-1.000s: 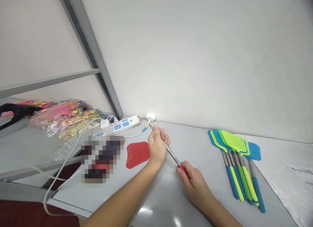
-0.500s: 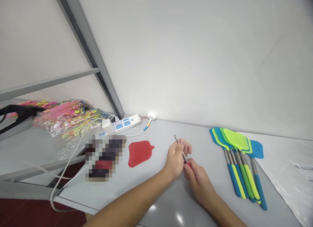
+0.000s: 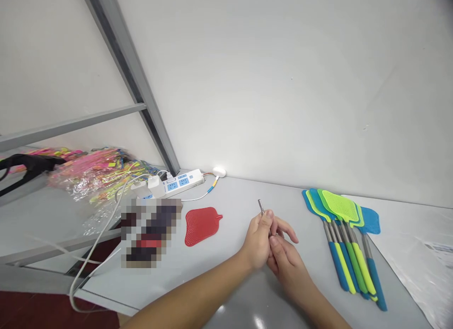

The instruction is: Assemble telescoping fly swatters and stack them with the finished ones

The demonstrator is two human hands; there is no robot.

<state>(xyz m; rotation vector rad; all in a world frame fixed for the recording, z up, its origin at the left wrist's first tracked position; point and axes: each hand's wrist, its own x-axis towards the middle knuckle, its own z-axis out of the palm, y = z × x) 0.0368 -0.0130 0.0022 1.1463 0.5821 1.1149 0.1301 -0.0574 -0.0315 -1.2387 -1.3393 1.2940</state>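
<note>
My two hands meet over the grey table (image 3: 233,197). My left hand (image 3: 259,239) is closed round a collapsed metal telescopic rod (image 3: 261,206); only its short silver tip sticks up above the fingers. My right hand (image 3: 283,253) presses against the left from the right, its thumb on the rod's lower end and its fingers partly stretched out. The rod's red grip is hidden between the hands. A loose red swatter head (image 3: 201,225) lies flat on the table to the left of my hands.
Several finished fly swatters (image 3: 345,234) with blue and green heads and handles lie in a row at the right. A white power strip (image 3: 177,181) with cables sits by the wall. Bagged pink and yellow swatters (image 3: 95,175) lie at left, beside a slanted metal frame (image 3: 141,93).
The rod has been pushed together from long to short. My left hand slid right and toward me along it until both hands met; the red grip is now hidden.
</note>
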